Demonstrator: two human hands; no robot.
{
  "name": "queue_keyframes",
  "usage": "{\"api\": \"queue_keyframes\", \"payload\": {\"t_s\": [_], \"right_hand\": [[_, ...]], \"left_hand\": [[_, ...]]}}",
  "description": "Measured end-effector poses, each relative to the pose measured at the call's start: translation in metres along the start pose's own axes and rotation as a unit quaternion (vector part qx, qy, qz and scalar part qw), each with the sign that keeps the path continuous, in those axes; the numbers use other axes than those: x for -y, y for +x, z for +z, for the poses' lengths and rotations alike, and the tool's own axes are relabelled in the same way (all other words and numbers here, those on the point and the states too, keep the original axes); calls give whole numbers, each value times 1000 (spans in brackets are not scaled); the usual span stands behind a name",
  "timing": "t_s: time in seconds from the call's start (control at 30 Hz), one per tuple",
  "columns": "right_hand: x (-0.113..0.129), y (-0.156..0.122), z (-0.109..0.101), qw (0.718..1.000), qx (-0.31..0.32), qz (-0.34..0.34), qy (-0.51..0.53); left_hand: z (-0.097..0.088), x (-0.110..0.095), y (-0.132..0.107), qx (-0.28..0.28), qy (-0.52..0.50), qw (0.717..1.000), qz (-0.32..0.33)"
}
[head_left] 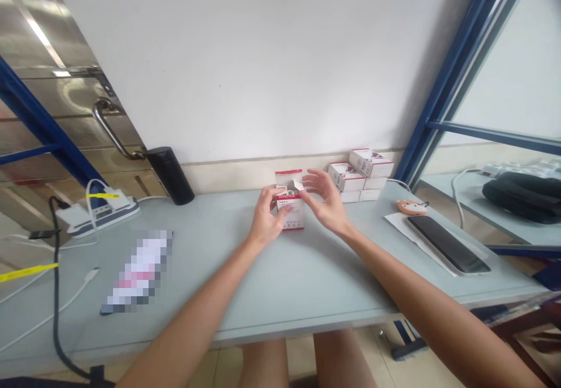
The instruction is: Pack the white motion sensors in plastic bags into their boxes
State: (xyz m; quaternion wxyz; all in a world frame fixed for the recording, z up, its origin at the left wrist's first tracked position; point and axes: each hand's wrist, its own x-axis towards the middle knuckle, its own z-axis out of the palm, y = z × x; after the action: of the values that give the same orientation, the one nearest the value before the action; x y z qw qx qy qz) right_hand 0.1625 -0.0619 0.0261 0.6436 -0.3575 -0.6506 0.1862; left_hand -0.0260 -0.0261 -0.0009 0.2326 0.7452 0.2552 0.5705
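Observation:
A small white carton with red bands (290,212) stands upright on the pale blue-grey table (280,294), and its top flap is open. My left hand (267,218) grips the carton's left side, with the fingers curled over its front. My right hand (324,204) is raised just to the right of the carton, fingers apart, with the fingertips at or very near the open flap. It holds nothing. The carton's contents are hidden by the flap and my fingers.
Several matching cartons (359,172) are stacked against the wall to the right. A black smartphone (447,245) lies on white paper, beside an orange fox-shaped item (412,207). Left stand a black cylinder (170,175), a power strip (99,212), cables and a pixelated packet (138,271).

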Motion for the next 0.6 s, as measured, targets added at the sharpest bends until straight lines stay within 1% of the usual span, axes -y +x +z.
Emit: {"api": "queue_keyframes", "payload": {"t_s": [0.1,0.2,0.4,0.5,0.6], "right_hand": [[2,-1,0,999,12,-13,-41],[5,-2,0,998,15,-18,-58],[10,-3,-3,994,41,-51,-89],[10,-4,-3,994,37,-46,-88],[8,-5,-2,996,18,-37,-85]], "left_hand": [[2,0,-1,4,-17,1000,-11],[2,0,-1,6,-15,1000,-10],[0,-4,-2,19,-5,1000,-3],[0,-5,-2,23,-4,1000,-2],[0,-5,-3,23,6,1000,-5]]}}
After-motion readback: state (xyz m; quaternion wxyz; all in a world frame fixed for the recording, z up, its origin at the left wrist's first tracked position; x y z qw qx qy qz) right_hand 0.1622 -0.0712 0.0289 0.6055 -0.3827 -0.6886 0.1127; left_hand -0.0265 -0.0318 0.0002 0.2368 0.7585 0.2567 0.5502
